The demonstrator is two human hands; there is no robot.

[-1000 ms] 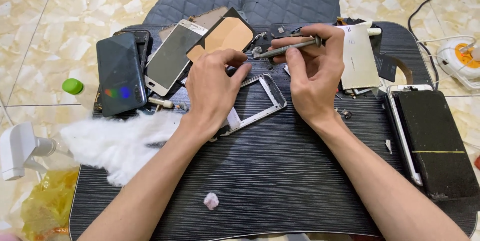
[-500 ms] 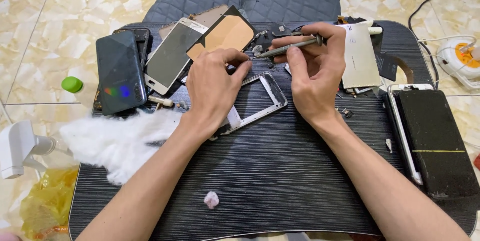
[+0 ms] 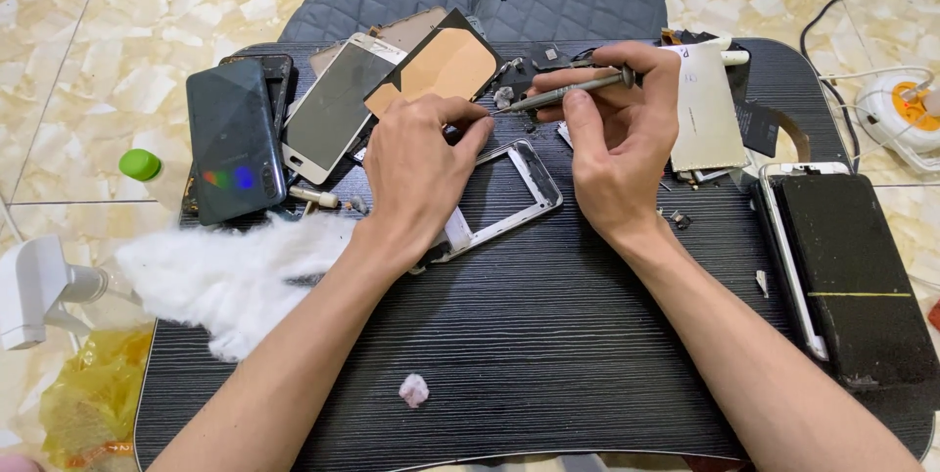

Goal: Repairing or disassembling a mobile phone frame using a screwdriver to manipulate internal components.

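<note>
My right hand [image 3: 617, 154] grips a thin grey screwdriver [image 3: 568, 91] that lies almost level, its tip pointing left toward my left fingertips. My left hand [image 3: 416, 173] has its fingers pinched together at that tip, around something too small to make out. Both hands hover over a silver phone frame [image 3: 534, 188] lying on the dark striped low table [image 3: 529, 335]; my left wrist covers part of the frame.
A pile of phones and screens [image 3: 294, 129] lies at the back left, with a brown-backed panel [image 3: 441, 69] leaning on it. A white back plate [image 3: 705, 115] and a dark phone [image 3: 852, 276] lie right. White cotton wadding [image 3: 230, 271] lies left, a small cotton ball [image 3: 414, 390] near the front.
Both hands stay over the phone frame with only slight shifts; the screwdriver tip and my left fingertips remain together.
</note>
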